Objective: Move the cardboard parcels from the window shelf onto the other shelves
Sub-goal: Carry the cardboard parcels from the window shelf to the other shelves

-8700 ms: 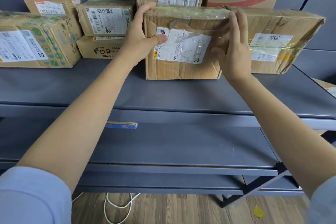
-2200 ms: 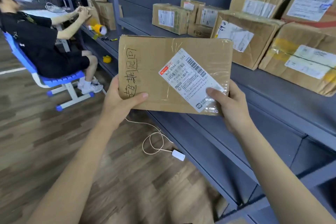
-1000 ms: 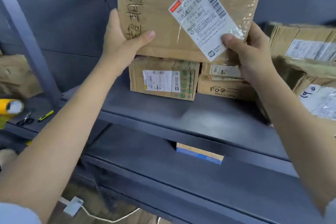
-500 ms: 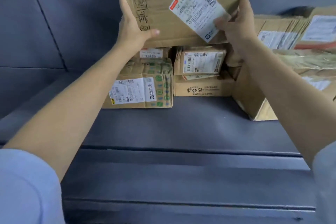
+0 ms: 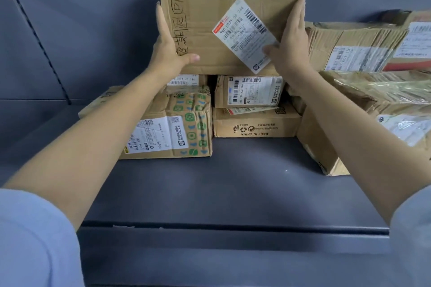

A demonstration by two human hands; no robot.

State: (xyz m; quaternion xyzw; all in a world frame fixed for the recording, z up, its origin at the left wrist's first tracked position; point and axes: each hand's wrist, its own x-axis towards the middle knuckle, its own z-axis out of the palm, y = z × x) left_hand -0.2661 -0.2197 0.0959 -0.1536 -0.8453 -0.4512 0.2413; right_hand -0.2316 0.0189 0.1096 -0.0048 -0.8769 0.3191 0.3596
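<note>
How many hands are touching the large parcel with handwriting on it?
2. The left hand lies flat against the left edge of the parcel. The right hand is on its right edge, thumb on the white label. No others are visible.

Creased cardboard parcel (image 5: 233, 18), seemingly matt shelf (image 5: 233, 189)

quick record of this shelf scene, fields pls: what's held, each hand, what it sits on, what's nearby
held: flat parcel, upright, label facing the camera
left hand: on the parcel's left edge, fingers straight, thumb on the front
right hand: on its right edge, fingers straight, thumb on the label
support: bottom edge on the stacked small boxes; full weight cannot be told
nearby: green-taped box lower left, bigger boxes right
shelf: front part bare
</note>
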